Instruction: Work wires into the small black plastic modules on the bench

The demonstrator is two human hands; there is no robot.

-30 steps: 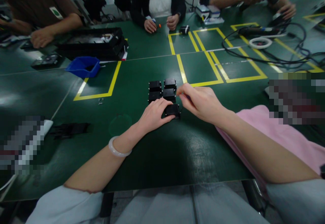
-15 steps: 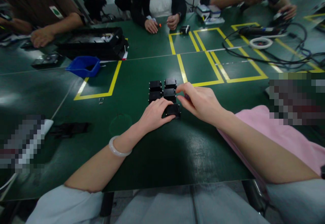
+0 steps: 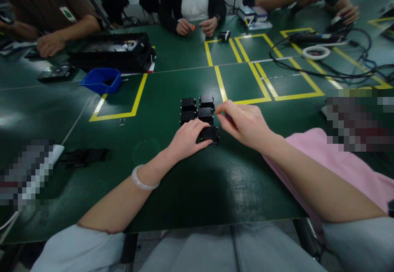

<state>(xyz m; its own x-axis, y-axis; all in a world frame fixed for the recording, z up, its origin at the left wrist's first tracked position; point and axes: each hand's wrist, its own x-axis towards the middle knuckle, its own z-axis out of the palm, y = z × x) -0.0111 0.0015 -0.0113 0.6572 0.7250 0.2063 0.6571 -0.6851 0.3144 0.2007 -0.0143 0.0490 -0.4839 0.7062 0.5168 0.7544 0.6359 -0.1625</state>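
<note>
Five black blocks [image 3: 197,109] clustered mid-table, left hand [image 3: 187,140] clamped on nearest block [image 3: 209,134], right hand [image 3: 244,124] pinched beside, bare green table [image 3: 191,190] nearward.

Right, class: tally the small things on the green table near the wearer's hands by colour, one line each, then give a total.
Small black plastic blocks: 5, one under the left hand
Blue plastic bin: 1
White tape ring: 1
Total: 7

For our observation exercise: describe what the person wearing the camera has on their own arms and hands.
Both forearms are bare. The left hand has a pale, smooth bangle around its wrist. The right hand shows no ring or band. Light grey-white sleeves cover the upper arms near the bottom edge.
</note>
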